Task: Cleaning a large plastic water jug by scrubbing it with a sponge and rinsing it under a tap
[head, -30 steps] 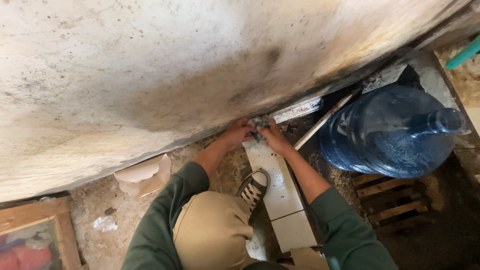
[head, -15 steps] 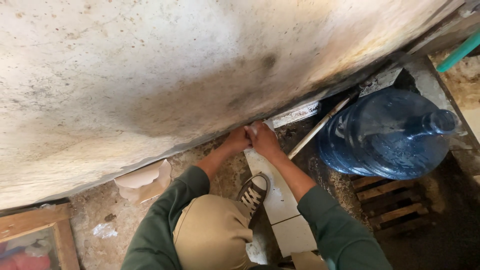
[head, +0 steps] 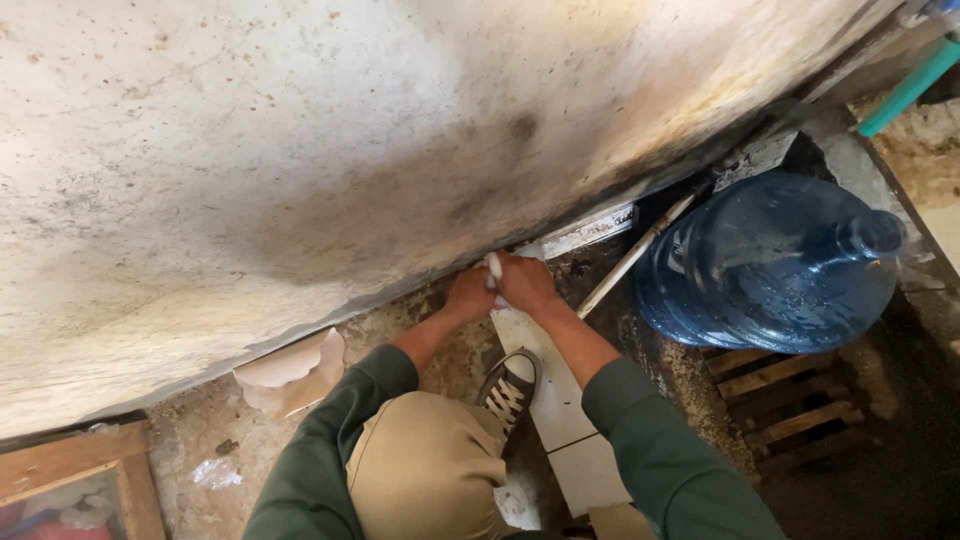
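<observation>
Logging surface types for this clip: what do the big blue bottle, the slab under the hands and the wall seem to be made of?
Water bottle: translucent blue plastic, glossy, with glints. White tile: probably glazed ceramic, smooth, straight-edged, with a joint line. Wall: rough plaster or cement, matte, speckled, darkly stained low down.

Even daylight, wall (head: 300,150) bright, mildly washed out; dim lower right; wide-angle bending at edges; focus sharp.

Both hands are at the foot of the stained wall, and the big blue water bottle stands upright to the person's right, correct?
Not quite: in the head view the blue water bottle lies on its side. Both hands, left and right, are at the foot of the stained wall.
</observation>
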